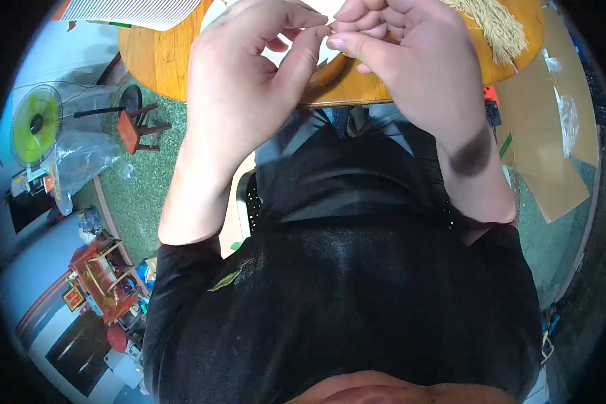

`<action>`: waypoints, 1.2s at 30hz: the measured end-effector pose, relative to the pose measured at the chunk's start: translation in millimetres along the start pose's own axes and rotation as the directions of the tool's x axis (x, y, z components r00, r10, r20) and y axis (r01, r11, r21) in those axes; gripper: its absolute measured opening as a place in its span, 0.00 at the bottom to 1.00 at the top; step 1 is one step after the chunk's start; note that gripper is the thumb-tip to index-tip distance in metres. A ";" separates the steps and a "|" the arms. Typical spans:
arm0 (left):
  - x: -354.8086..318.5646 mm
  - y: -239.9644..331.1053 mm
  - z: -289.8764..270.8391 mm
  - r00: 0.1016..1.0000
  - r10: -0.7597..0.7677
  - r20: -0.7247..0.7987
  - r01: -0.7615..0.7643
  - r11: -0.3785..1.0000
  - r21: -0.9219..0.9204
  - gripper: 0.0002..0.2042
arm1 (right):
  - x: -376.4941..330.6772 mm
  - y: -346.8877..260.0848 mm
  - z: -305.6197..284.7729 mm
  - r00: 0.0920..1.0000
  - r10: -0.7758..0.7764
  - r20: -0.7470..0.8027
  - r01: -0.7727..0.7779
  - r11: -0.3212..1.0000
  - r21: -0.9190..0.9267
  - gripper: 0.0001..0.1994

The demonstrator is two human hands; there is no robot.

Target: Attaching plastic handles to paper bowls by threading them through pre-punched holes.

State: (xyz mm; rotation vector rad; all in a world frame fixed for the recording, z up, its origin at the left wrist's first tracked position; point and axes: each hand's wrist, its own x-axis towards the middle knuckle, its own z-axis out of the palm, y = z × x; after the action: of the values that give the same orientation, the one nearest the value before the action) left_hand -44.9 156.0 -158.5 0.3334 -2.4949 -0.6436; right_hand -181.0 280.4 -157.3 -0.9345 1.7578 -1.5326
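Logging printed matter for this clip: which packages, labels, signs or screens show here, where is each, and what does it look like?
Striped paper sheet: top left, on the wooden table; white with fine dark lines.
Flattened cardboard: right, on the green floor; plain brown.
Clear plastic bag: left, below the green fan; crumpled, transparent.
Small colourful boxes: lower left, red and orange; too small to tell more.
No screen seen.
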 end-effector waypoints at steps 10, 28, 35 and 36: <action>9.0 25.9 4.0 0.913 -0.404 0.055 0.381 0.796 -0.471 0.08 | 0.0 15.5 2.0 0.997 -0.075 -0.006 0.075 0.983 0.166 0.08; 19.3 -48.0 78.4 0.564 0.480 -0.672 -0.771 0.598 -0.219 0.13 | -3.4 13.0 -13.1 0.988 0.123 0.089 -0.145 0.934 0.325 0.16; 16.9 -42.1 76.6 0.640 0.426 -0.639 -0.712 0.640 -0.287 0.11 | -10.5 8.0 -0.5 0.987 0.146 0.070 -0.161 0.925 0.344 0.20; 17.8 -43.2 77.7 0.634 0.418 -0.650 -0.725 0.614 -0.312 0.09 | -12.2 6.7 1.8 0.987 0.146 0.073 -0.162 0.925 0.343 0.20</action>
State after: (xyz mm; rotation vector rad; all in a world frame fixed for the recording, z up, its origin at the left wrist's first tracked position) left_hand -98.5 141.9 -230.2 -0.5000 -1.6142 -0.8062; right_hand -173.5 290.0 -164.2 -0.6334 1.4253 -1.6342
